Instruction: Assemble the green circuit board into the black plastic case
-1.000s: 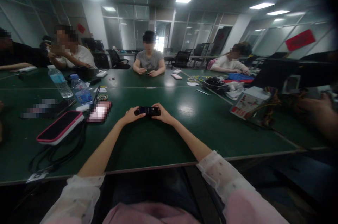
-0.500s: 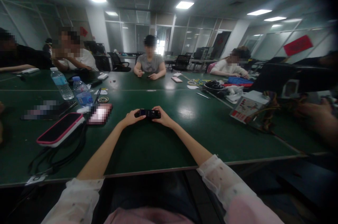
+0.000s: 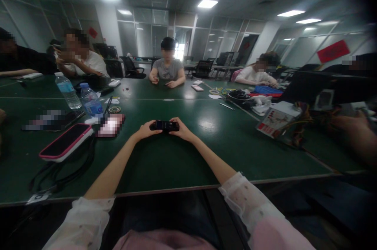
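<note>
Out over the green table, both my hands hold a small dark handheld device [image 3: 165,125] that lies sideways, with a lit screen on its face. My left hand [image 3: 146,129] is closed around its left end, the thumb resting along the near edge. Around the right end closes my right hand [image 3: 181,128], its thumb also on the near side. The fingers behind the device are mostly hidden. I cannot tell whether the device touches the tabletop.
Left of my arms lie a pink-edged phone [image 3: 66,142] with a black strap, a second phone [image 3: 110,125] and two water bottles [image 3: 93,102]. A roll of tape [image 3: 114,109] sits behind. Rightward are a pen [image 3: 226,106] and a metal box with wires [image 3: 277,119]. Several people sit around the table [image 3: 165,171].
My hands keep the same hold on the device. Across the table, a person's raised hand has dropped slightly. The view has shifted a little.
</note>
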Available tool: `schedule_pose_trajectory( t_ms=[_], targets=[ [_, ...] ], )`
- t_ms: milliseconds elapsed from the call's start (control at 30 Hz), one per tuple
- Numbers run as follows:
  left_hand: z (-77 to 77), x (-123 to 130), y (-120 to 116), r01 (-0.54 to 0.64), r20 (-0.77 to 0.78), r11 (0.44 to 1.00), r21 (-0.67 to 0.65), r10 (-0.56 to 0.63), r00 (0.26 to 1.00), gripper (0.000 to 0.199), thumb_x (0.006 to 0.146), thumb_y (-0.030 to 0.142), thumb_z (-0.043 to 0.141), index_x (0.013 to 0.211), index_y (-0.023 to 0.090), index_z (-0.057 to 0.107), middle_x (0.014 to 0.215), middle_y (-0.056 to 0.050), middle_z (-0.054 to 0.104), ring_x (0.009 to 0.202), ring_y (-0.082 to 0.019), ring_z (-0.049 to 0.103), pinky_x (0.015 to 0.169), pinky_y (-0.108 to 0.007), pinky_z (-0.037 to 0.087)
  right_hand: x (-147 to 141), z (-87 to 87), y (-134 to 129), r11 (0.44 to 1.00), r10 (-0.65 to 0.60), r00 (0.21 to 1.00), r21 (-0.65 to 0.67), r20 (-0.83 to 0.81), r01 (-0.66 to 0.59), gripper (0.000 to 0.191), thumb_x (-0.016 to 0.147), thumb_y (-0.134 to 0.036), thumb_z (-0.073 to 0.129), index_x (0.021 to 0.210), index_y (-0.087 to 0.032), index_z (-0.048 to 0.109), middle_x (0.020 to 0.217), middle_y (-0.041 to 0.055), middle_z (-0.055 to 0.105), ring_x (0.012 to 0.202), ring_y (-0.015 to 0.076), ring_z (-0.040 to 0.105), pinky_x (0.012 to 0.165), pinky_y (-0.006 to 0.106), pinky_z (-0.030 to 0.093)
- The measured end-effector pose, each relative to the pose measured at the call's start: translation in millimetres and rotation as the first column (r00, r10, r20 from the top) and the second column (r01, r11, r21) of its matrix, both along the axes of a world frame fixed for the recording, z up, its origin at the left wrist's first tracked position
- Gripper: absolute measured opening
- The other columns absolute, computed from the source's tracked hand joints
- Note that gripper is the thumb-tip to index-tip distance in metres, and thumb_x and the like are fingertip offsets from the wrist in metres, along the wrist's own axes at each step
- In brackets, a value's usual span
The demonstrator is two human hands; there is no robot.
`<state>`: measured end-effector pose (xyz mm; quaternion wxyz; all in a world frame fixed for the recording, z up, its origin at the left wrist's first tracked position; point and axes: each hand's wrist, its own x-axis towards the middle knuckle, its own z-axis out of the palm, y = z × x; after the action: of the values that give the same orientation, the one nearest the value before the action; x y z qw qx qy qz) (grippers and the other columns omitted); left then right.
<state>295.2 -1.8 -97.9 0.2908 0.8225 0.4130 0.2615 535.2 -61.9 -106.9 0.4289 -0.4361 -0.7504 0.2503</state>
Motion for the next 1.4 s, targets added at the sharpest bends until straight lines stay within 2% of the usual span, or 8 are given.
schedule_pose_trajectory(
  t_ms=[133, 433, 600, 733, 1000, 1400],
  targets=[
    [-3.1, -1, 2, 0.011, 0.016, 1.000, 0.013, -0.011, 1.000, 0.064, 0.065, 0.050, 0.074, 0.120, 0.022, 0.060, 0.117, -0.007, 0.066, 0.114, -0.032, 0.057, 0.098, -0.045, 0.043, 1, -1.9, 1, 1.000, -0.012, 1.000, 0.023, 0.012, 0.011, 0.053, 0.071, -0.026, 0.073, 0.116, -0.022, 0.047, 0.110, 0.0046, 0.055, 0.103, 0.0222, 0.055, 0.091, 0.040, 0.044],
    [-17.3, -4, 15, 0.031, 0.087, 0.998, 0.055, -0.035, 0.996, 0.064, 0.069, 0.045, 0.072, 0.126, 0.022, 0.055, 0.126, -0.008, 0.060, 0.118, -0.029, 0.054, 0.103, -0.045, 0.039, 6, -14.2, 9, 0.990, -0.134, 0.984, 0.051, 0.114, 0.129, 0.054, 0.073, -0.030, 0.072, 0.122, -0.025, 0.049, 0.116, 0.0067, 0.058, 0.109, 0.0243, 0.054, 0.095, 0.044, 0.041],
    [-25.6, -5, 23, 0.071, 0.101, 0.993, 0.089, -0.080, 0.992, 0.065, 0.069, 0.046, 0.073, 0.125, 0.021, 0.054, 0.125, -0.008, 0.061, 0.117, -0.027, 0.056, 0.102, -0.043, 0.039, 5, -13.6, 8, 0.987, -0.159, 0.977, 0.062, 0.143, 0.151, 0.054, 0.074, -0.029, 0.072, 0.123, -0.026, 0.050, 0.119, 0.0070, 0.058, 0.111, 0.0249, 0.052, 0.095, 0.044, 0.041],
    [-29.6, -4, 27, 0.059, 0.091, 0.995, 0.081, -0.067, 0.994, 0.068, 0.067, 0.044, 0.075, 0.126, 0.019, 0.053, 0.126, -0.010, 0.060, 0.117, -0.029, 0.055, 0.102, -0.046, 0.039, 4, -12.0, 8, 0.985, -0.169, 0.975, 0.069, 0.144, 0.161, 0.055, 0.073, -0.028, 0.073, 0.122, -0.024, 0.051, 0.118, 0.0072, 0.058, 0.109, 0.0244, 0.053, 0.095, 0.043, 0.041],
    [-28.2, -5, 26, 0.065, 0.046, 0.994, 0.089, -0.070, 0.997, 0.074, 0.065, 0.044, 0.077, 0.129, 0.020, 0.049, 0.128, -0.011, 0.058, 0.118, -0.031, 0.055, 0.101, -0.047, 0.040, 5, -9.8, 6, 0.989, -0.146, 0.980, 0.028, 0.135, 0.143, 0.058, 0.072, -0.027, 0.074, 0.125, -0.024, 0.049, 0.121, 0.0076, 0.057, 0.111, 0.0252, 0.054, 0.094, 0.045, 0.043],
    [-23.9, -4, 21, 0.047, 0.019, 0.994, 0.099, -0.049, 0.999, 0.071, 0.067, 0.046, 0.074, 0.128, 0.019, 0.050, 0.128, -0.012, 0.058, 0.118, -0.032, 0.055, 0.101, -0.048, 0.040, 5, -12.3, 9, 0.992, -0.130, 0.989, 0.013, 0.077, 0.129, 0.058, 0.073, -0.026, 0.072, 0.126, -0.024, 0.048, 0.122, 0.0074, 0.057, 0.114, 0.0246, 0.054, 0.097, 0.045, 0.043]
  ],
)
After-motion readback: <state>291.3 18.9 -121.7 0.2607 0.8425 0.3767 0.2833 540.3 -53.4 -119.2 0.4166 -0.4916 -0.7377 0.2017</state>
